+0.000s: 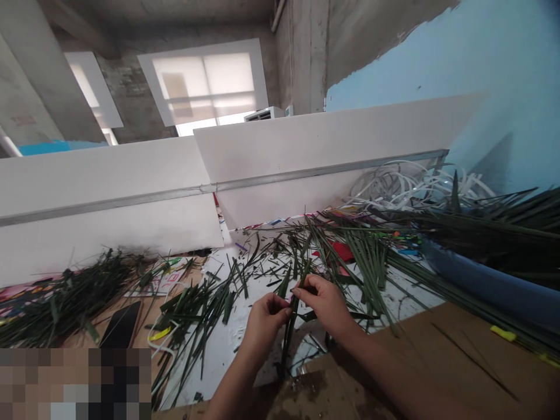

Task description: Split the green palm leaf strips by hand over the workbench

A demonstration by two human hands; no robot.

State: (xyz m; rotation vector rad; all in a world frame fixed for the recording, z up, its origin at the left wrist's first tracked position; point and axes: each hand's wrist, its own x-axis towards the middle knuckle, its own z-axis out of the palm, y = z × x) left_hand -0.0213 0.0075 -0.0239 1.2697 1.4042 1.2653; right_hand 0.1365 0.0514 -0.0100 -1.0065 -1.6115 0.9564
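Note:
Both my hands meet over the worktable, pinching a long green leaf strip [289, 329] that stands roughly upright between them. My left hand [266, 319] has thumb and fingertips pressed together on its left side. Slightly higher, my right hand [322, 300] pinches the same strip with thumb and index finger. Where the fingers meet, the exact hold is partly hidden. Loose cut leaf strips [205, 303] lie to the left of my hands, and a fan of longer leaves [366, 265] lies to the right.
A blue tub [490, 283] heaped with long leaves stands at right. White strapping coils [394, 184] lie behind it. A dark phone [121, 325] and a leaf pile [83, 289] are at left. White panels [315, 146] border the table's back. Brown cardboard [437, 361] covers the front.

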